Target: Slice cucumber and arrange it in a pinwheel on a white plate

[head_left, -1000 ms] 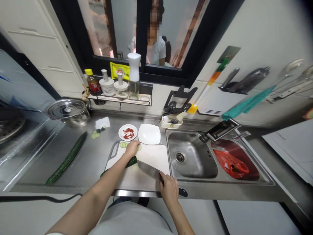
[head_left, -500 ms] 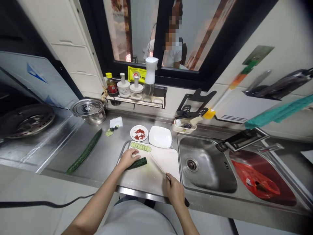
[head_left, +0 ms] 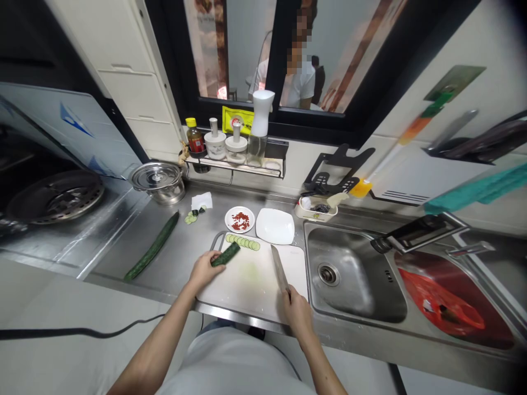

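My left hand (head_left: 205, 270) is closed around a short piece of dark green cucumber (head_left: 226, 254) over the left part of the white cutting board (head_left: 255, 296). In my right hand (head_left: 297, 311) is the handle of a knife (head_left: 280, 269), its blade pointing away from me over the board's right part. A row of thin cucumber slices (head_left: 242, 242) lies along the board's far edge. Behind the board stand a round plate with chopped red bits (head_left: 240, 220) and a white square plate (head_left: 275, 226).
A whole cucumber (head_left: 152, 247) lies on the steel counter at the left, near a lidded pot (head_left: 160, 181). The sink (head_left: 354, 274) adjoins the board's right side. Beyond the window is a person (head_left: 302, 82).
My left hand has lifted the cucumber piece and shifted it left and away from me. The knife blade has turned flatter side up and points more directly away.
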`<state>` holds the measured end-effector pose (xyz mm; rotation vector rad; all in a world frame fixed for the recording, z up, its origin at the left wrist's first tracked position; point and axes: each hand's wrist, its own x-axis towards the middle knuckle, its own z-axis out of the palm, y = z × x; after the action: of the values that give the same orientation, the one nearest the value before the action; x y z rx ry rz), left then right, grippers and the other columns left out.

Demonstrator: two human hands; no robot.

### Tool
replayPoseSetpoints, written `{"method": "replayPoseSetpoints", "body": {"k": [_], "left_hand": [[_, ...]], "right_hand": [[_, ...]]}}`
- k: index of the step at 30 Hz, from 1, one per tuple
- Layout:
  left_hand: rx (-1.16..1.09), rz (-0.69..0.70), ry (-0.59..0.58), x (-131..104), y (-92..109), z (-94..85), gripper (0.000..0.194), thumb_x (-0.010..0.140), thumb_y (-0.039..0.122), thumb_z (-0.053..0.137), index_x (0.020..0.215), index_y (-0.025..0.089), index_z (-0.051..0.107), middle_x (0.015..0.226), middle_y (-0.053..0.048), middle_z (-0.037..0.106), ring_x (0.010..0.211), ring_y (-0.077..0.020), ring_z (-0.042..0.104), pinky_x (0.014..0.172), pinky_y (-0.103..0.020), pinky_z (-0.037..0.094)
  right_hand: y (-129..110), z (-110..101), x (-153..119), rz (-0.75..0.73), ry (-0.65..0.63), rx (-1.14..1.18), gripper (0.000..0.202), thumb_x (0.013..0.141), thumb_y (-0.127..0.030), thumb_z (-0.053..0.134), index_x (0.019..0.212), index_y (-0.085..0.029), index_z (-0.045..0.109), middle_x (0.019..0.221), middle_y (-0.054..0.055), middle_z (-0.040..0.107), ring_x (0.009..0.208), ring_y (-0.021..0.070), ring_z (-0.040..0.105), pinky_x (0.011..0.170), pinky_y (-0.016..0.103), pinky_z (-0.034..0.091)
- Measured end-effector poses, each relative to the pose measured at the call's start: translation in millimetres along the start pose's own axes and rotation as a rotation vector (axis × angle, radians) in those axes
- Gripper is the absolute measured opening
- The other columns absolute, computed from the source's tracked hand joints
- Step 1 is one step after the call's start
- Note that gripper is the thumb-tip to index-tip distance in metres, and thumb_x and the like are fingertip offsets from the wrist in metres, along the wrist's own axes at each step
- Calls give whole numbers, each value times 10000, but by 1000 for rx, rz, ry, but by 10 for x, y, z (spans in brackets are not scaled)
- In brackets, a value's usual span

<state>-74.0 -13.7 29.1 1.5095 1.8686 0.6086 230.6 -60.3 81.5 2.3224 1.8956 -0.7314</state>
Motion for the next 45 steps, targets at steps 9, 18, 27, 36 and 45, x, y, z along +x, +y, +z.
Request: {"method": "replayPoseSetpoints", "body": {"k": [9, 18, 27, 36, 45], "left_hand": [[40, -275, 287, 374, -373, -255, 422, 698, 350, 706, 1086, 203, 631, 1024, -70, 705, 943, -209, 643, 780, -258, 449], [116, -325, 254, 455, -444, -165, 456, 685, 379, 717, 1096, 201, 631, 1017, -66, 713, 940, -210, 653, 733, -235, 429], [117, -299, 216, 442, -461, -175, 491, 686, 436, 724, 1118, 227, 620, 1049, -62, 700, 942, -213, 650, 735, -237, 427], [266, -242, 324, 241, -249, -174, 660, 737, 548, 638, 1283, 194, 523, 1183, -138, 611, 1085, -297, 558, 879, -363, 414], [244, 222, 110, 230, 507, 455, 358, 874, 337, 497, 1194, 209, 593, 1169, -90, 594, 1082, -235, 533, 957, -343, 384]], "right_hand": [[-41, -10, -67, 5, -31, 2, 377, 964, -305, 290, 1122, -195, 614, 934, 84, 715, 877, 185, 648, 641, 241, 358], [8, -14, -72, 40, -41, -10, 376, 967, -313, 300, 1162, -189, 597, 998, 87, 710, 902, 181, 640, 665, 233, 363], [-4, 9, -57, 33, -61, -30, 382, 970, -321, 287, 1166, -193, 588, 996, 91, 707, 918, 188, 640, 674, 238, 366], [45, 30, -42, 26, -38, -29, 377, 965, -311, 289, 1144, -194, 600, 959, 91, 710, 887, 186, 644, 664, 238, 373], [49, 57, 2, 54, -58, -55, 401, 972, -314, 284, 1235, -188, 560, 1027, 106, 703, 941, 200, 642, 695, 252, 378]]}}
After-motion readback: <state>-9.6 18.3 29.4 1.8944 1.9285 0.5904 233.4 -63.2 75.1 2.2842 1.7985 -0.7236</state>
